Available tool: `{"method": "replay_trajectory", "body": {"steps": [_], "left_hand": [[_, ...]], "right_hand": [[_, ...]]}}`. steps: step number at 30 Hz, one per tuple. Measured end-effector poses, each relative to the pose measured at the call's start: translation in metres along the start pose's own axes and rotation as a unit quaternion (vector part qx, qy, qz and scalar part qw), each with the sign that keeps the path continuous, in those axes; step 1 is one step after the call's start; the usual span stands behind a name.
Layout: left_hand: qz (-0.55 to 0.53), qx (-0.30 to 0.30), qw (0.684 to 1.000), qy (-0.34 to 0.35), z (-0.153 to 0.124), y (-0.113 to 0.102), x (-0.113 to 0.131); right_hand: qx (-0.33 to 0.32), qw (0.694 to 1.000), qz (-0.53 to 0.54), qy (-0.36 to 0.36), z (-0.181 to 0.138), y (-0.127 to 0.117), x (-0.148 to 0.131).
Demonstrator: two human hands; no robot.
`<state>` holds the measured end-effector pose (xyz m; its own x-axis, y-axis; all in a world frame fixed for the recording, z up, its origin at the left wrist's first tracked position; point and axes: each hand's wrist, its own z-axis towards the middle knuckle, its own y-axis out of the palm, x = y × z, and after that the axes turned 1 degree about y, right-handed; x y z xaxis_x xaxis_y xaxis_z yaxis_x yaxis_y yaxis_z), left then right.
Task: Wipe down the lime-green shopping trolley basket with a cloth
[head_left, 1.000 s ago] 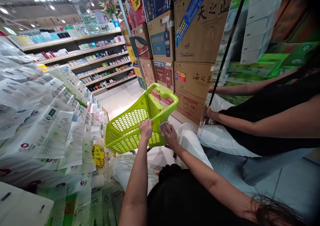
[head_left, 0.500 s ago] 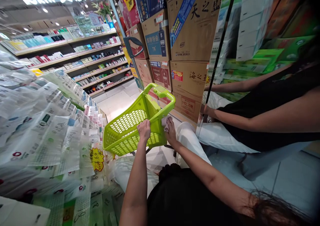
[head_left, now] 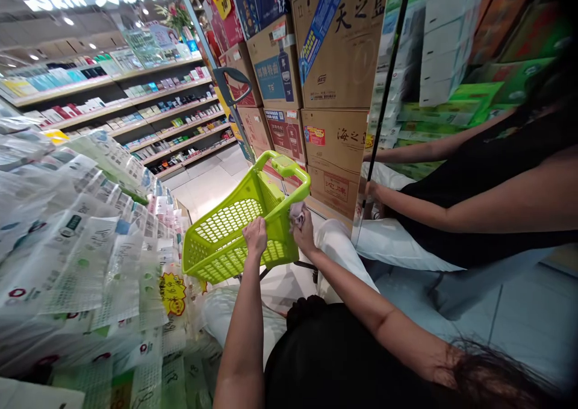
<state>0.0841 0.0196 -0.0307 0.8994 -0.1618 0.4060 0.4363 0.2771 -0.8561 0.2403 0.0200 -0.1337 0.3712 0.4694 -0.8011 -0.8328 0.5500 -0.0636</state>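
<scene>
A lime-green plastic shopping cart [head_left: 221,267] with perforated sides stands in front of me, its loop handle toward the upper right. My left hand [head_left: 255,235] is closed over the top rim of the near side. Against the outer side of the cart, below the handle, my right hand [head_left: 304,233] presses a crumpled pale grey-purple cloth [head_left: 297,212]. The cloth touches the green plastic, and its lower part is hidden by my fingers. Inside the basket I can make out only its perforated walls and floor.
Stacked cardboard boxes [head_left: 336,65] rise behind the cart, with a mirror [head_left: 406,126] at the right reflecting my arms. Plastic-wrapped packs [head_left: 90,246] bank up on the left beside a yellow price tag [head_left: 173,293]. Shelves of small products [head_left: 149,114] stand farther back. A dark handle [head_left: 232,85] projects near the boxes.
The right hand and cloth have shifted slightly up along the cart's side, and the hand has turned a little. The left hand keeps its hold on the rim. The whole view has drifted slightly.
</scene>
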Motion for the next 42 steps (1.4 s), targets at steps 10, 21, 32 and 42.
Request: {"method": "replay_trajectory", "body": {"steps": [10,21,32,42], "left_hand": [[-0.002,-0.012,1.000,-0.001,0.000,0.000,-0.001],[0.001,-0.013,1.000,0.002,0.003,0.006,0.006],[0.009,-0.006,1.000,-0.001,0.002,0.007,0.009],[0.014,-0.016,1.000,-0.004,0.004,0.010,0.007]], "right_hand": [[0.015,0.999,-0.029,-0.029,0.010,-0.006,-0.011],[0.062,0.995,-0.062,-0.040,0.014,0.001,-0.027],[0.090,0.986,-0.120,-0.078,0.039,-0.009,-0.013],[-0.002,0.988,-0.140,-0.066,0.001,0.002,-0.016]]}}
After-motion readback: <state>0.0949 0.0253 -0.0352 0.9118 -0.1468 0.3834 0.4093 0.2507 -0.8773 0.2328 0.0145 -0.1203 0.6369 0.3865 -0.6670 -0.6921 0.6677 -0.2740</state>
